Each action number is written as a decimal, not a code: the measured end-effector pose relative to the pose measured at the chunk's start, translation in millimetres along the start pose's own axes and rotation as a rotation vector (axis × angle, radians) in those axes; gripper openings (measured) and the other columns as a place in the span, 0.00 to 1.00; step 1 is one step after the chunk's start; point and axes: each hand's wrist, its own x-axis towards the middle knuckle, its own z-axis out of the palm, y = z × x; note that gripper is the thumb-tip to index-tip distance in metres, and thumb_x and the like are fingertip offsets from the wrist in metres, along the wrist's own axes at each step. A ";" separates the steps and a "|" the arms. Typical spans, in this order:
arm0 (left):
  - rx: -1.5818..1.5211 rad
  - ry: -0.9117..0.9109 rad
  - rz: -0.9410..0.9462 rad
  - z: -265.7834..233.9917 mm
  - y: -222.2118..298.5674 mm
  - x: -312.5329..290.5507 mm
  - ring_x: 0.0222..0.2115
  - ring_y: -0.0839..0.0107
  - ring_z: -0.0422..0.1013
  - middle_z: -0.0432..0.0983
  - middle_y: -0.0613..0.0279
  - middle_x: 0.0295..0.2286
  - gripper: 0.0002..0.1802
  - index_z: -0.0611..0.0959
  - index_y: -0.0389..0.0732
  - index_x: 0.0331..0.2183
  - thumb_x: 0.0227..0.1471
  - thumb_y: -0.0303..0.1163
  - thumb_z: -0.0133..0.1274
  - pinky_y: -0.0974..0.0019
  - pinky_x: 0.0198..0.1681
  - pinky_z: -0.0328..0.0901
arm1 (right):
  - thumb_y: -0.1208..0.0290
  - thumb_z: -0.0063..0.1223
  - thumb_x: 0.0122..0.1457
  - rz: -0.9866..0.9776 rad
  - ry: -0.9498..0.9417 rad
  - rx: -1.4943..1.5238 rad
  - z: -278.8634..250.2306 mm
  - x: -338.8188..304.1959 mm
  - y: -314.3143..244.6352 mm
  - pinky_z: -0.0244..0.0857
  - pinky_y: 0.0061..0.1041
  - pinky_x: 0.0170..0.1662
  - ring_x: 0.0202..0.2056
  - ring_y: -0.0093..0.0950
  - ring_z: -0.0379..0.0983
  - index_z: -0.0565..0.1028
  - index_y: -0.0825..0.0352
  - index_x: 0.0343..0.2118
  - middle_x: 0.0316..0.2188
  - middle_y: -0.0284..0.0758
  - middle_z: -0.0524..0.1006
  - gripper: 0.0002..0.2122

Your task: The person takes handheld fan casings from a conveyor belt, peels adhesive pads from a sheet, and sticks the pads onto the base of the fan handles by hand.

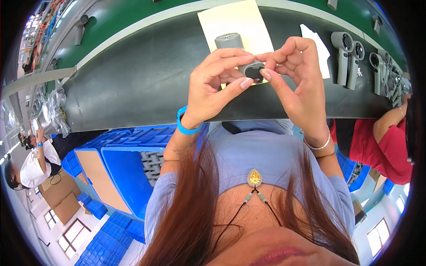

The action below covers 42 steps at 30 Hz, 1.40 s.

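**Two hands working at a small grey part over the dark bench**

We are looking down at a dark grey workbench (146, 80) with a green conveyor strip (133, 13) running behind it and a cream rectangular paper sheet (235, 22) lying on it. Above that sheet we are holding a small grey plastic handheld device with a rounded dark end (245, 66). Our left hand (217, 84), wearing a blue wristband (184, 126), is pinching the dark end between thumb and fingertips. Our right hand (297, 75), wearing a thin silver bangle (317, 144), is closing its fingertips on the same end from the other side, so both hands are grasping it and touching each other. Further right, several grey plastic handheld housings (348, 60) are lying in a row on the bench, beside a person in a red top (386, 150). Blue plastic crates (128, 168) are standing below the bench edge.
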 end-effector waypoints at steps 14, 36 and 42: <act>-0.058 -0.035 -0.014 0.8 -2.2 2.1 0.35 0.68 0.77 0.67 0.52 0.48 0.24 0.77 0.30 0.46 0.43 0.13 0.59 0.70 0.41 0.74 | 0.85 0.52 0.56 0.020 0.001 0.171 -3.5 1.6 5.1 0.69 0.20 0.39 0.44 0.29 0.74 0.57 0.65 0.44 0.31 0.36 0.72 0.18; -0.085 0.031 -0.049 7.9 -0.7 3.1 0.38 0.68 0.76 0.70 0.53 0.45 0.15 0.80 0.31 0.42 0.50 0.16 0.55 0.68 0.41 0.76 | 0.86 0.52 0.54 0.013 0.026 -0.041 -2.4 0.0 -2.7 0.70 0.17 0.36 0.41 0.25 0.75 0.57 0.66 0.43 0.31 0.35 0.73 0.18; -0.078 0.072 -0.080 8.7 4.1 0.6 0.35 0.69 0.77 0.70 0.54 0.44 0.14 0.81 0.31 0.41 0.49 0.15 0.55 0.68 0.40 0.76 | 0.85 0.53 0.54 -0.006 0.011 -0.073 -2.0 -1.0 -2.9 0.68 0.19 0.39 0.41 0.25 0.76 0.60 0.67 0.42 0.30 0.35 0.74 0.16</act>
